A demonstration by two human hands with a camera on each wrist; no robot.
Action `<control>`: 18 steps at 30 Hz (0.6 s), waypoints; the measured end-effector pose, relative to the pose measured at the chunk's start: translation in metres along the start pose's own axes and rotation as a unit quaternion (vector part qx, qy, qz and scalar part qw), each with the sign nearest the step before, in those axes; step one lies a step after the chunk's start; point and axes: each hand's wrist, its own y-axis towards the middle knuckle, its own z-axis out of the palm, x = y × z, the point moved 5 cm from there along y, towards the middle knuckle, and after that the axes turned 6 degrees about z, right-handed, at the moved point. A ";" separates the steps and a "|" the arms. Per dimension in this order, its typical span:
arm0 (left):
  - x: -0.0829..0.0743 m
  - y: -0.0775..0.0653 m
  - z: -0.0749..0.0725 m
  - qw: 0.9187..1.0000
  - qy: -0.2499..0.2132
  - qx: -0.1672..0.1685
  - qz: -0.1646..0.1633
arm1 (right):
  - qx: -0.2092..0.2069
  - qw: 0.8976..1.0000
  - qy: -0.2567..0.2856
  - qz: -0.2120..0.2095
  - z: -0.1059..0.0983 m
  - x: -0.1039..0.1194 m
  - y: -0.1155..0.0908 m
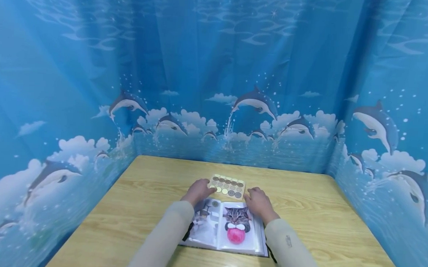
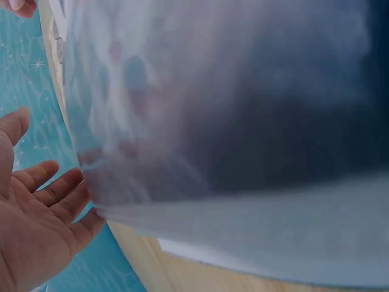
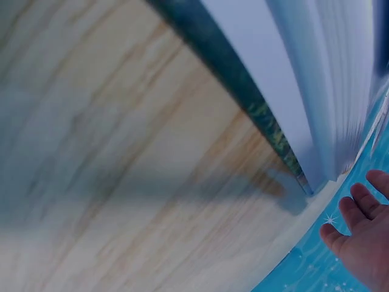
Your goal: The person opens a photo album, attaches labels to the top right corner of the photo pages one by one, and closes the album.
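Note:
A pale yellow rectangular board (image 1: pixel 227 186) with rows of round, coin-like discs in brown, tan, yellow and grey lies on the table. At its left edge is my left hand (image 1: pixel 199 191), fingertips right at the side and thumb over the lower corner. Beside the lower right corner rests my right hand (image 1: pixel 259 202), fingers relaxed. An open photo album (image 1: pixel 218 237) lies below the board, between my forearms; its right page shows a cat with a pink ball. In the left wrist view, my fingers are loosely spread beyond the album page (image 2: pixel 243 91). The right wrist view shows relaxed fingers past the album's page edges (image 3: pixel 292 79).
The light wooden table (image 1: pixel 144 194) extends around the album and board. Blue curtains (image 1: pixel 209 70) printed with dolphins and clouds stand along the back and both sides. Dark straps (image 1: pixel 188 231) show beside the album near my sleeves.

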 end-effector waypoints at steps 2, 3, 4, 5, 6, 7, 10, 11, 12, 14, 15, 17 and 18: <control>0.000 0.000 0.002 1.000 -0.004 0.000 0.004 | 0.001 1.000 -0.003 -0.003 0.001 0.001 0.000; 0.000 0.000 0.003 1.000 -0.003 0.000 0.004 | 0.002 1.000 -0.003 -0.002 0.001 0.001 0.000; 0.001 0.001 0.004 1.000 -0.003 0.000 0.005 | 0.003 1.000 -0.003 -0.003 0.001 0.001 0.000; 0.001 0.001 0.005 1.000 -0.001 -0.001 0.005 | 0.004 1.000 -0.004 -0.004 0.001 0.002 0.000; 0.002 0.002 0.005 1.000 0.003 -0.001 0.005 | 0.004 1.000 -0.004 -0.005 0.001 0.002 -0.001; 0.002 0.003 0.007 1.000 0.005 -0.001 0.003 | 0.005 1.000 -0.003 -0.005 0.001 0.003 -0.001; 0.005 0.006 0.009 1.000 0.010 -0.002 0.001 | 0.009 1.000 -0.003 -0.001 0.002 0.003 -0.001; 0.005 0.007 0.010 1.000 0.009 -0.002 -0.001 | 0.009 1.000 -0.003 0.000 0.002 0.003 -0.001; 0.006 0.008 0.011 1.000 0.011 -0.002 -0.004 | 0.012 1.000 -0.003 0.002 0.003 0.003 0.000; 0.009 0.010 0.013 1.000 0.019 -0.002 -0.012 | 0.018 1.000 -0.005 0.010 0.005 0.003 0.001; 0.010 0.011 0.014 1.000 0.025 -0.001 -0.018 | 0.021 1.000 -0.006 0.013 0.006 0.002 0.001; 0.013 0.014 0.016 0.999 0.045 -0.001 -0.027 | 0.025 0.999 -0.008 0.019 0.009 0.002 0.003; 0.014 0.015 0.018 0.998 0.055 -0.001 -0.032 | 0.026 0.999 -0.009 0.023 0.010 0.002 0.003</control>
